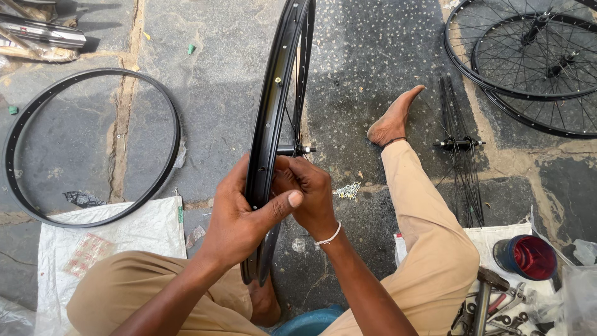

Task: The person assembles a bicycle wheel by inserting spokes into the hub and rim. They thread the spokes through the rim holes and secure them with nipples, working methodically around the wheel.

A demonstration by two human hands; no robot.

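A black bicycle wheel rim (pixel 273 106) stands upright on edge between my knees, seen almost edge-on, with a hub axle (pixel 297 149) and thin spokes inside it. My left hand (pixel 239 214) wraps around the rim from the left, thumb across its right side. My right hand (pixel 311 190) presses against the rim's right side just below the hub, fingers pinched on something small that I cannot make out. A white band circles that wrist.
A bare black rim (pixel 18 134) lies on the stone floor at left, over a white sack (pixel 149 233). Two spoked wheels (pixel 528 62) lie top right. A hub with loose spokes (pixel 459 144) sits beside my right foot (pixel 393 119). A red tin (pixel 528 256) and wrenches (pixel 494 305) lie bottom right.
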